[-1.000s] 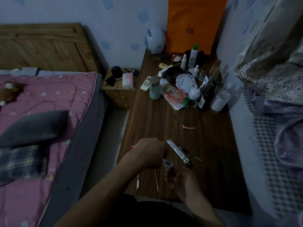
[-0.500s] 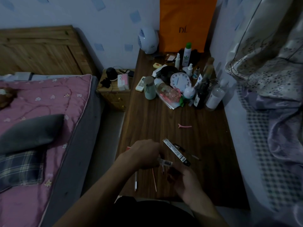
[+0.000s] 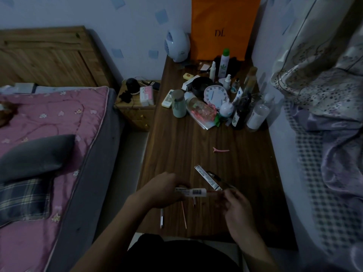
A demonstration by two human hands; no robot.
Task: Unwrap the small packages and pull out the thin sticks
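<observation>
Left hand (image 3: pixel 163 190) grips one end of a small white tube with a barcode label (image 3: pixel 191 192). Tube's long axis runs roughly left-right, level, held just above the near end of the table (image 3: pixel 196 138). Right hand (image 3: pixel 233 201) sits at the tube's other end, fingers curled in toward a thin reddish bit sticking out there; too dim and blurred to tell if they actually pinch it. So the tube lies between the hands, left one has the firm hold, right one works along the same axis.

Just beyond the tube: a long flat white box (image 3: pixel 208 178) lying diagonally on the table, a dark thin item beside it. Under the hands: a pen (image 3: pixel 161 218) and a thin reddish stick (image 3: pixel 184 216), both pointing roughly toward the person. Farther out, a pink hair clip (image 3: pixel 221 150), well apart.

Table is dark wood grain, narrow, running away from the person. Far end is crowded: bottles, a white clock (image 3: pixel 215 95), a pale green jar (image 3: pixel 178 104), an orange bag (image 3: pixel 224 26) against the wall. Bed with pink quilt (image 3: pixel 49 118) to the left, patterned bedding to the right. Room light is low.
</observation>
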